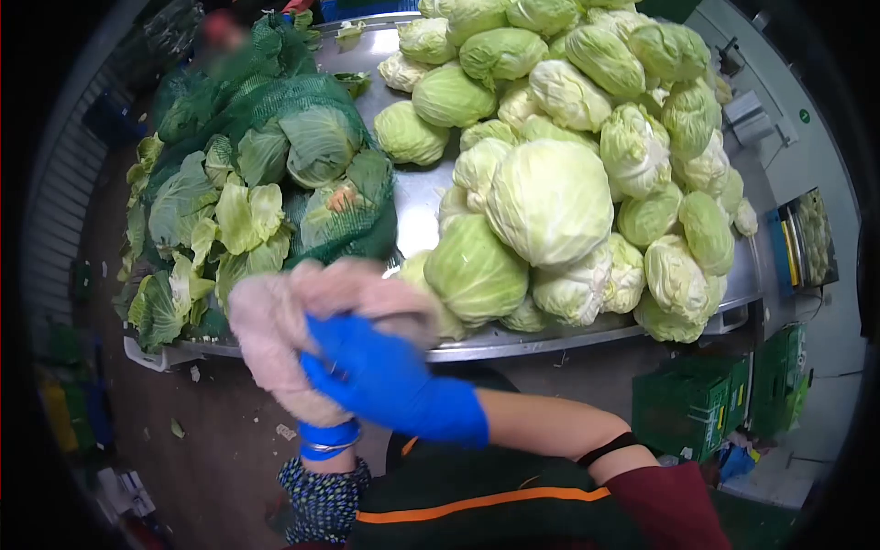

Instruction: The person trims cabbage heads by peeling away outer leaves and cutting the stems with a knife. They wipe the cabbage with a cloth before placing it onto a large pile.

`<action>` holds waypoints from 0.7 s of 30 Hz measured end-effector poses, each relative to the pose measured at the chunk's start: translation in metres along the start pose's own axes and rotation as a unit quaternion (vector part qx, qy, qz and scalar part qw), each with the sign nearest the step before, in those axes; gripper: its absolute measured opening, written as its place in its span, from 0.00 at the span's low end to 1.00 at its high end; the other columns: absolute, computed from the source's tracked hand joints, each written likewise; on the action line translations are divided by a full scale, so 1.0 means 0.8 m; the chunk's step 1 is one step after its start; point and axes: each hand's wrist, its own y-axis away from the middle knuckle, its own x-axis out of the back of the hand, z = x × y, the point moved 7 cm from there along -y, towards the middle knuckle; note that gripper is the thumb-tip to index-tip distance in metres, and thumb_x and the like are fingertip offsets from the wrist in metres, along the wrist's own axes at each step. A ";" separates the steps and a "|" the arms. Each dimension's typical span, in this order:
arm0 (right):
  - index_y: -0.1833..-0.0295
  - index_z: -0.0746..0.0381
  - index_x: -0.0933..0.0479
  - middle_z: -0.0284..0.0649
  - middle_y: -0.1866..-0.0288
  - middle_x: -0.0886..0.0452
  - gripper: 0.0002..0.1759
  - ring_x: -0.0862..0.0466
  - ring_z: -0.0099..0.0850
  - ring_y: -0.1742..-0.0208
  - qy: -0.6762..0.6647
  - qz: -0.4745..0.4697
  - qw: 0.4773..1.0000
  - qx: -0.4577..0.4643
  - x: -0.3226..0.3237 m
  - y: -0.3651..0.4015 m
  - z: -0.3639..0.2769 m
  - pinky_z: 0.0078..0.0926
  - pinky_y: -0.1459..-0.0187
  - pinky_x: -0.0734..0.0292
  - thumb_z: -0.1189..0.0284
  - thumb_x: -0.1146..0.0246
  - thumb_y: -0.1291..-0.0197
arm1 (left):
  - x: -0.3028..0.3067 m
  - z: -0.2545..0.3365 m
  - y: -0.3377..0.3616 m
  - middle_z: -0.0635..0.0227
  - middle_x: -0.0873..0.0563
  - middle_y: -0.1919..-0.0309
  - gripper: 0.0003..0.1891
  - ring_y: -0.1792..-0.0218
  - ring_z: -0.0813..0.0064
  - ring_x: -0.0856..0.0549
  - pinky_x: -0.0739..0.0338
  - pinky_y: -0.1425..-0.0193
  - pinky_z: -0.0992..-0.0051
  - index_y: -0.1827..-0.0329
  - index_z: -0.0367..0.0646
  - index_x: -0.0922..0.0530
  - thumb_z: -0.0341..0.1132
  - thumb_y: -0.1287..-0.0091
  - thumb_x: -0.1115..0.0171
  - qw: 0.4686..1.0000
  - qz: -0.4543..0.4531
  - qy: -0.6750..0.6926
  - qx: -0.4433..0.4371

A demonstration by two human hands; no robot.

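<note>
A pink fluffy cloth (275, 335) is held up before me at the near edge of the metal table. My right hand (376, 367), in a blue glove, has its fingers closed on the cloth's near side. My left hand (328, 434) shows only its blue glove cuff at the wrist; the rest is covered by the cloth, and its fingers are hidden. Just beyond the cloth are cabbages in a green net sack (353, 225) and loose outer leaves (247, 215). Motion blurs the cloth's far end.
Many trimmed pale-green cabbages (550, 202) are heaped on the right of the metal table (417, 197). Green crates (692, 403) stand on the floor at right. Scraps of leaf lie on the floor at left. Part of another person is blurred at the far left.
</note>
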 end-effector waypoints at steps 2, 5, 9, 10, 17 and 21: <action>0.37 0.62 0.36 0.50 0.49 0.27 0.28 0.21 0.45 0.57 -0.028 -0.075 0.995 -0.060 -0.019 0.032 -0.010 0.35 0.63 0.23 0.60 0.44 0.41 | 0.002 0.015 0.015 0.58 0.33 0.45 0.32 0.44 0.60 0.31 0.32 0.42 0.63 0.34 0.42 0.43 0.45 0.38 0.44 0.999 -0.007 -0.042 -0.007; 0.33 0.54 0.41 0.50 0.45 0.29 0.30 0.24 0.44 0.50 -0.077 -0.210 0.967 -0.123 -0.034 0.060 -0.027 0.35 0.55 0.24 0.61 0.44 0.41 | 0.002 0.025 0.043 0.58 0.32 0.47 0.30 0.47 0.61 0.30 0.31 0.43 0.63 0.35 0.42 0.42 0.44 0.38 0.45 0.995 -0.011 -0.100 -0.001; 0.33 0.53 0.42 0.49 0.41 0.31 0.30 0.23 0.42 0.48 -0.187 -0.096 0.976 -0.064 0.009 0.095 -0.050 0.32 0.53 0.24 0.62 0.44 0.41 | -0.004 0.033 0.072 0.60 0.30 0.51 0.29 0.50 0.61 0.28 0.30 0.46 0.63 0.36 0.41 0.41 0.42 0.37 0.45 0.985 -0.007 -0.174 0.011; 0.32 0.56 0.44 0.48 0.38 0.33 0.32 0.25 0.40 0.44 -0.305 -0.257 0.915 -0.067 0.009 0.103 -0.070 0.32 0.51 0.25 0.62 0.44 0.41 | -0.003 0.035 0.079 0.60 0.30 0.52 0.28 0.51 0.61 0.28 0.29 0.47 0.63 0.36 0.41 0.41 0.42 0.37 0.46 0.982 -0.002 -0.190 0.008; 0.33 0.67 0.45 0.43 0.36 0.34 0.25 0.35 0.24 0.35 -0.746 -0.226 0.505 -0.370 -0.015 0.141 -0.038 0.19 0.45 0.33 0.71 0.54 0.34 | 0.001 0.045 0.092 0.62 0.28 0.58 0.26 0.57 0.63 0.25 0.27 0.51 0.63 0.38 0.41 0.40 0.39 0.36 0.47 0.983 0.020 -0.164 -0.073; 0.31 0.66 0.49 0.44 0.41 0.27 0.32 0.35 0.31 0.35 -0.411 -0.249 0.728 -0.489 0.039 0.237 0.020 0.25 0.36 0.43 0.70 0.48 0.38 | -0.014 0.093 0.037 0.63 0.26 0.62 0.24 0.60 0.63 0.24 0.26 0.54 0.63 0.38 0.40 0.39 0.38 0.36 0.47 0.986 -0.135 -0.078 -0.058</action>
